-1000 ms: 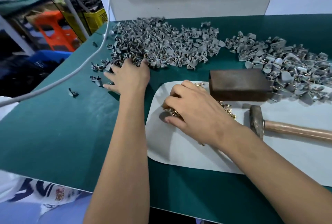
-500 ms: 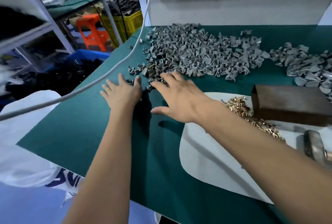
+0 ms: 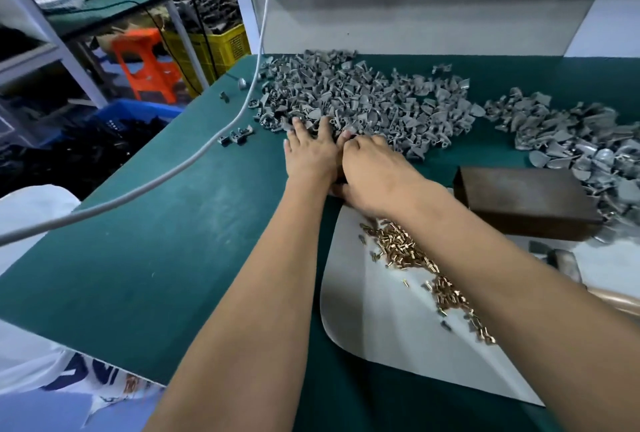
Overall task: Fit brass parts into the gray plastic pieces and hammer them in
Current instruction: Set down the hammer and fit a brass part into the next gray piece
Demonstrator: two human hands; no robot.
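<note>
While two hands (image 3: 311, 154) (image 3: 374, 171) meet, two gray heaps (image 3: 363, 95) (image 3: 571, 140) lie.

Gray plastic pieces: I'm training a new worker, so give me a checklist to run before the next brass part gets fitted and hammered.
1. Gray plastic pieces within reach: ok, both hands are at the pile's near edge.
2. One piece picked out: cannot tell, the right hand has curled fingers that hide what they hold.
3. Left hand free: ok, fingers spread on the pile.
4. Brass parts at hand: ok, on the white sheet.
5. Block bare on top: ok.
6. Hammer in hand: not ok, lying by the block.
</note>
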